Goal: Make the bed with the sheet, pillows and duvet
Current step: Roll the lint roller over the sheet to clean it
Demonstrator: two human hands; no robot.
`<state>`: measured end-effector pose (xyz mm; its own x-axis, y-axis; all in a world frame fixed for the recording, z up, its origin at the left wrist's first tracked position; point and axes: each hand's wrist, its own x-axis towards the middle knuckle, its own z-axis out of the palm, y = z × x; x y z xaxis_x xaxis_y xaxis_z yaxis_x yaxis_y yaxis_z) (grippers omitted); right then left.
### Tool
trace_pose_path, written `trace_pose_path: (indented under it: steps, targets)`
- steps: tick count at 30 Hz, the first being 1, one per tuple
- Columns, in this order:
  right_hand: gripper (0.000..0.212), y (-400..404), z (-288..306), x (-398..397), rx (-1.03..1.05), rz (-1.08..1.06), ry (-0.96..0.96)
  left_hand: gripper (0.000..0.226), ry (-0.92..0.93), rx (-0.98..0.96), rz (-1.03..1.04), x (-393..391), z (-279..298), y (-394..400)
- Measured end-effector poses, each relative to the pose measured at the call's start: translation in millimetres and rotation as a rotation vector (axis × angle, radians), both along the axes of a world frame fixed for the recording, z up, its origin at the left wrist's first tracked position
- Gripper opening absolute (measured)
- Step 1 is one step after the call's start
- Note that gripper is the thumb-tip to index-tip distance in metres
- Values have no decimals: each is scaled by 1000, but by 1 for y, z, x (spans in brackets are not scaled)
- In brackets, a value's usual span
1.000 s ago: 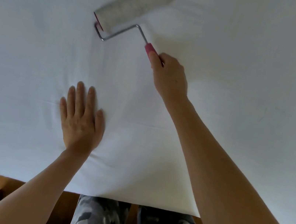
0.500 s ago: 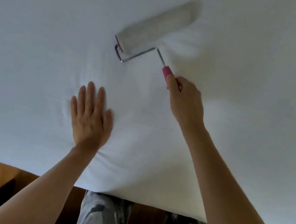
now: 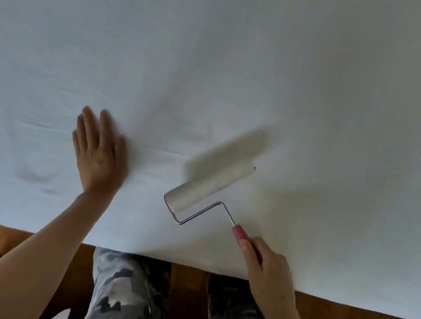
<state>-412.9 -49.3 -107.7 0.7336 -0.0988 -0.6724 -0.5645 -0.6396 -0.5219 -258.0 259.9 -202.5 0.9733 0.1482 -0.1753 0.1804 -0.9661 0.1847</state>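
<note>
Right hand [image 3: 272, 272] grips the pink-handled grey lint roller [image 3: 209, 186]; flat, relaxed left hand [image 3: 98, 152] should hold the white cotton sheet [image 3: 245, 68] taut.

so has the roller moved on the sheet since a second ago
Yes: the roller has come back toward the near edge of the sheet, much closer to it.

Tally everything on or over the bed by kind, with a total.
Sheets: 1, white sheet
Rollers: 1, lint roller
Hands: 2, left hand flat on the sheet, right hand gripping the roller's pink handle
Total: 4
</note>
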Motion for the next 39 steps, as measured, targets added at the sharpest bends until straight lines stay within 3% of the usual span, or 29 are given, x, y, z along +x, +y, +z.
trace_pose_path:
  steps: [5,9,13,18,21,28,35,39]
  targets:
    - [36,-102,10,-38,-68,-148,14,53,-28,-66,-293,-24,2,-135]
    - [19,-163,11,-64,-143,-236,25,57,4,-104,-138,-15,3,-212]
    - [11,-188,7,-92,-194,-271,89,56,-15,-83,-120,10,-7,-239]
    - [18,-181,-12,-94,-154,-289,155,54,-42,-19,-255,25,-15,-217]
    - [29,-170,-19,-60,-117,-315,94,56,-39,18,-351,31,-14,-198]
    - [49,-147,-56,88,-151,-297,-70,61,-6,68,-277,41,-19,-185]
    - [44,-110,-76,256,-109,-226,-181,61,-28,63,-296,42,-26,-182]
    - [44,-96,-72,307,-87,-209,-199,60,-48,52,-300,44,-29,-181]
